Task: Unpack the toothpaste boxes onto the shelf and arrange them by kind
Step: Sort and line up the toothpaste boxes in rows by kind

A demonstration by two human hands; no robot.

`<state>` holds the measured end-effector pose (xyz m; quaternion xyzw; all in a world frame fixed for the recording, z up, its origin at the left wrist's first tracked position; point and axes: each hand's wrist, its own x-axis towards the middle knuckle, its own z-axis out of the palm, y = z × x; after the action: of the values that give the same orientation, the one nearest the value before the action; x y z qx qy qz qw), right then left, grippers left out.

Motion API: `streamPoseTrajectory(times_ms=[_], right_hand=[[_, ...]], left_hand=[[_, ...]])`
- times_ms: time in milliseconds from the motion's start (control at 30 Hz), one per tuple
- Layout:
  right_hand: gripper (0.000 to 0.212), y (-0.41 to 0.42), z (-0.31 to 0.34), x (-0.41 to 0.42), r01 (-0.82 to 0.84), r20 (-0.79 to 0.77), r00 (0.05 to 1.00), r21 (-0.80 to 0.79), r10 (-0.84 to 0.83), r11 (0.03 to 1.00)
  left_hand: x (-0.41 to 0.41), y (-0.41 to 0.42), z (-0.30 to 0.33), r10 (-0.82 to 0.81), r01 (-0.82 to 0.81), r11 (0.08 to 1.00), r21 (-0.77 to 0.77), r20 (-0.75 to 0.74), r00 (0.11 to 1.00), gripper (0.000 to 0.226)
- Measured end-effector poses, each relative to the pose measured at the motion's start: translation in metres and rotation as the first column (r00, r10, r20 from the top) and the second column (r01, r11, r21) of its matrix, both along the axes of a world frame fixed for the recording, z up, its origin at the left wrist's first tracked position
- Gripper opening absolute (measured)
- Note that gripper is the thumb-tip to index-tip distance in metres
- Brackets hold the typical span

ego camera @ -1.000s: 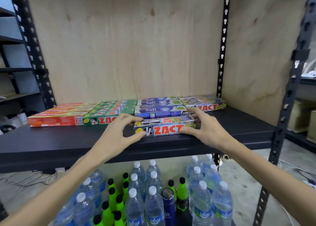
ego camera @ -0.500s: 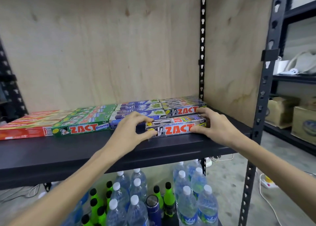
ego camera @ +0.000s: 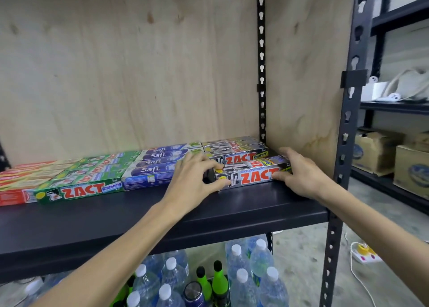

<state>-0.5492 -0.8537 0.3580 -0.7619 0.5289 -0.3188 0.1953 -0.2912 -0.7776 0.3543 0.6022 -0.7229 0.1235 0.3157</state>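
Between the left hand (ego camera: 192, 181) and right hand (ego camera: 299, 174), fingers curled on either end, the silver box (ego camera: 251, 175) has slid rightward along the shelf (ego camera: 232, 204) to sit just before its matching stack (ego camera: 234, 150), nearly home with its kind.

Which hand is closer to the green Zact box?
Left. The left hand grips the silver Zact box's left end, nearer the green Zact box. The right hand holds the far end.
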Motion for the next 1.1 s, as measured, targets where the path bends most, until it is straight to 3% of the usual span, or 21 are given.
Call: streamPoseTrajectory(times_ms=[233,367,600,800,1100], right_hand=[[0.080,-0.021,-0.006,0.010,-0.004,0.020,1.000,-0.058,0.006,0.998],[0.089,-0.023,-0.007,0.026,-0.026,-0.032,0.999,-0.122,0.022,0.992],[0.087,-0.032,0.002,0.035,0.000,-0.123,0.992,-0.158,-0.020,0.987],[0.092,-0.040,-0.001,0.037,-0.005,-0.136,0.991,-0.109,-0.010,0.994],[0.094,-0.056,-0.009,0.043,0.006,-0.180,0.983,-0.101,-0.024,0.995]], left_hand=[[0.009,-0.022,-0.001,0.014,-0.013,1.000,-0.016,0.063,0.998,0.040],[0.020,-0.031,-0.001,0.021,-0.020,1.000,-0.006,0.140,0.990,0.046],[0.028,-0.039,0.001,0.066,-0.065,0.998,-0.007,0.129,0.990,0.046],[0.031,-0.042,0.002,0.180,-0.189,0.980,0.059,0.124,0.976,0.077],[0.036,-0.050,0.014,0.221,-0.297,0.941,0.159,0.373,0.901,0.100]])
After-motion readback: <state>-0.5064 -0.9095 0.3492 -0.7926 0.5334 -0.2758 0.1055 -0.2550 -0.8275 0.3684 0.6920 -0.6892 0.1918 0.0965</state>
